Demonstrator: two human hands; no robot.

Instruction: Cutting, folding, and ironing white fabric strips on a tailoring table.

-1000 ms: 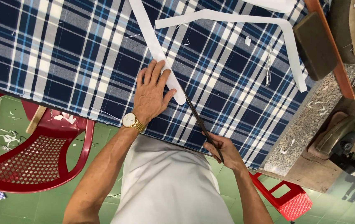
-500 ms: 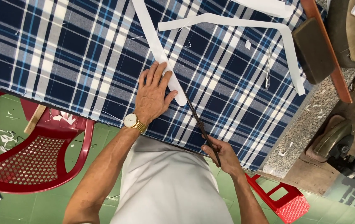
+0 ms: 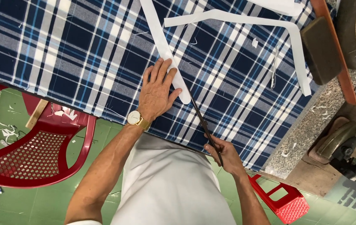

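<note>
At the near edge of the surface (image 3: 298, 137), right hand (image 3: 223, 156) closed round the grip end of long dark scissors (image 3: 205, 127), blades slanting up and away toward the rounded tip of a white pattern strip (image 3: 165, 54). Compared with a second ago, right hand drawn slightly further toward the body and lower past the edge, scissors pulled back with it; blade tip now just beside the strip's rounded end, whether touching or not impossible to tell. Just beyond, left hand (image 3: 157, 89) spread flat, fingers open, pressing the strip onto the blue, white and navy plaid fabric (image 3: 61, 54), gold wristwatch (image 3: 135, 118) at the wrist; placement unchanged, strip pinned as before. Judging by that, cutting round the strip's end apparently paused or barely begun, cloth there showing no clear cut line. Farther out, toward the far edge, a second white strip (image 3: 244, 18) bent like an elbow, with a slim metal tool (image 3: 273, 68) lying inside its bend. Down on the green floor at left, a red plastic chair (image 3: 32, 158); at right, a small red stool (image 3: 284, 202).
</note>
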